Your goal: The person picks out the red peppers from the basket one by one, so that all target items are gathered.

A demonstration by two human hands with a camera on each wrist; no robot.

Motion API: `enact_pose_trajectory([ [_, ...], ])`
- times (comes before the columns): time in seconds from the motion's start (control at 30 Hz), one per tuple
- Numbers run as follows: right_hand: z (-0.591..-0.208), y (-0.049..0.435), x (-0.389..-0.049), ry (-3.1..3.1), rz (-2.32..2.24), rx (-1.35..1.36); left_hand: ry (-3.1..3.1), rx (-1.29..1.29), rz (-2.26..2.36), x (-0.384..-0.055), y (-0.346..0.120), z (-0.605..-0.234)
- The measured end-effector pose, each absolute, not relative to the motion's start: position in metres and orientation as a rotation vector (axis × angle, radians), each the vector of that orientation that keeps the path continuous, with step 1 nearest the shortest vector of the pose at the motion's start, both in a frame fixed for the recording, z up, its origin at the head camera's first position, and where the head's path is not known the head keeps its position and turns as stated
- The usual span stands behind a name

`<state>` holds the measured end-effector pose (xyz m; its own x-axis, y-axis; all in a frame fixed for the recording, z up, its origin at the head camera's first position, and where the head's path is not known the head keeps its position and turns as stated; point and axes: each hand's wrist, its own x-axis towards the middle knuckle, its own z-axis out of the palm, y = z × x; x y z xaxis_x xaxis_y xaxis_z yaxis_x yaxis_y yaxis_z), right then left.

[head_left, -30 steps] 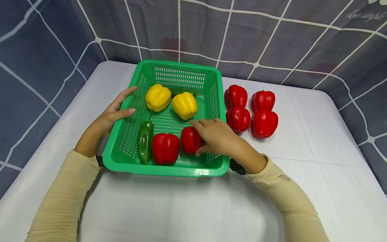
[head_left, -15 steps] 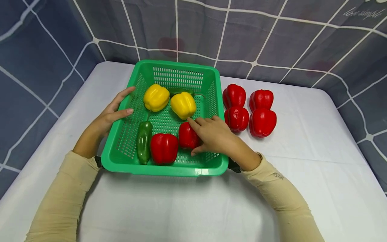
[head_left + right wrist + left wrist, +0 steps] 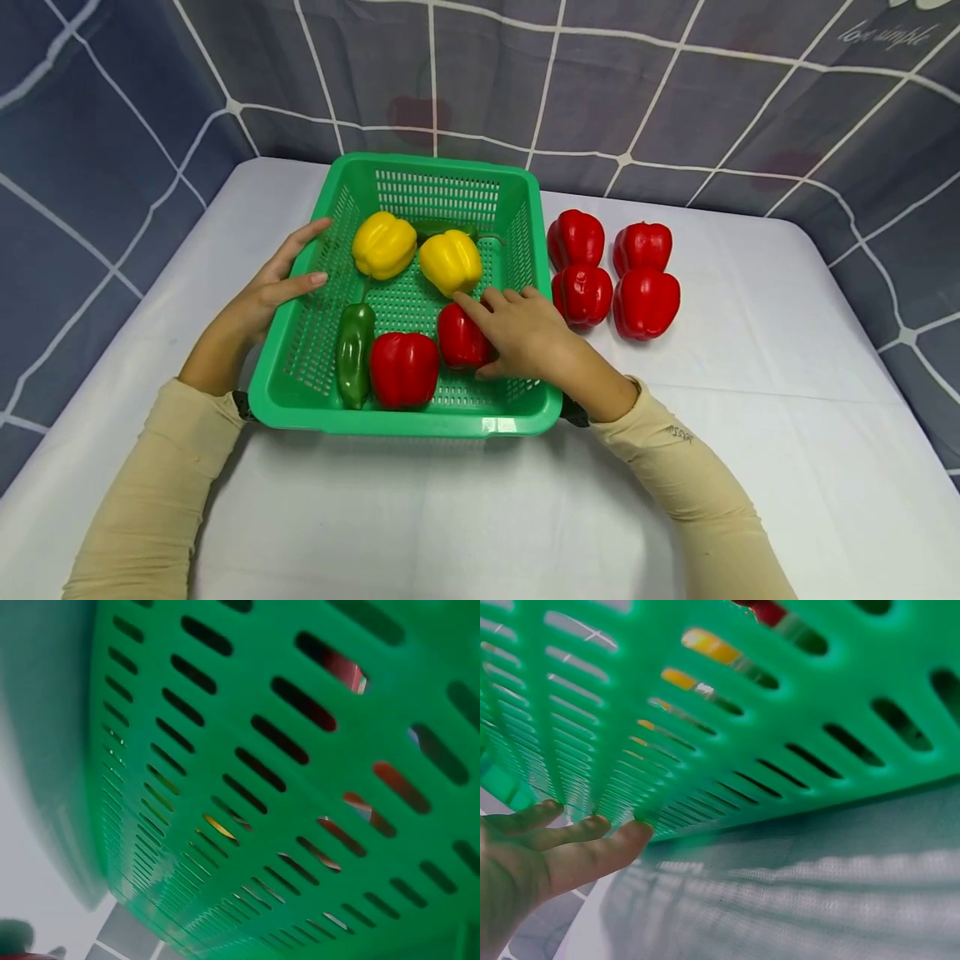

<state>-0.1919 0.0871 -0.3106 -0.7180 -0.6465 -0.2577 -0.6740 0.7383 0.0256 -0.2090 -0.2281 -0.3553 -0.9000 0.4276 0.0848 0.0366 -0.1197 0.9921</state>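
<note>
In the head view, a green plastic basket [image 3: 405, 422] stands on the white-covered table. My right hand [image 3: 528, 333] reaches over its right rim and grips a red bell pepper [image 3: 459, 337] at the front right, fingers behind and thumb in front. Another red bell pepper [image 3: 404, 371] lies to its left, beside a long green pepper [image 3: 355, 354]. My left hand [image 3: 273, 287] rests at the left rim, thumb and a finger extended over it. In the left wrist view, straight fingers [image 3: 592, 859] touch the basket's slotted outer wall [image 3: 727, 750]. The right wrist view shows mostly slotted wall [image 3: 225, 750].
Two yellow bell peppers [image 3: 384, 245] and a second long green pepper [image 3: 442, 229] lie toward the back of the basket. Several red bell peppers [image 3: 647, 304] stand in a close group right of it. A checked grey curtain [image 3: 487, 75] borders the table.
My right hand has shifted the gripped red bell pepper slightly back and left inside the basket. The left hand keeps its place at the rim. The whole head view has drifted a little.
</note>
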Motion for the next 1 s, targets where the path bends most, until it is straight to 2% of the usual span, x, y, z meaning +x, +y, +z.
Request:
enact_pose_trajectory([
  [0.57, -0.317, 0.105, -0.194, 2.779, -0.538, -1.162, 1.86, 0.525, 2.107, -0.211, -0.226, -0.356],
  [1.0, -0.312, 0.124, -0.197, 2.459, -1.295, -1.263, 1.9, 0.514, 2.089, -0.21, -0.229, -0.356],
])
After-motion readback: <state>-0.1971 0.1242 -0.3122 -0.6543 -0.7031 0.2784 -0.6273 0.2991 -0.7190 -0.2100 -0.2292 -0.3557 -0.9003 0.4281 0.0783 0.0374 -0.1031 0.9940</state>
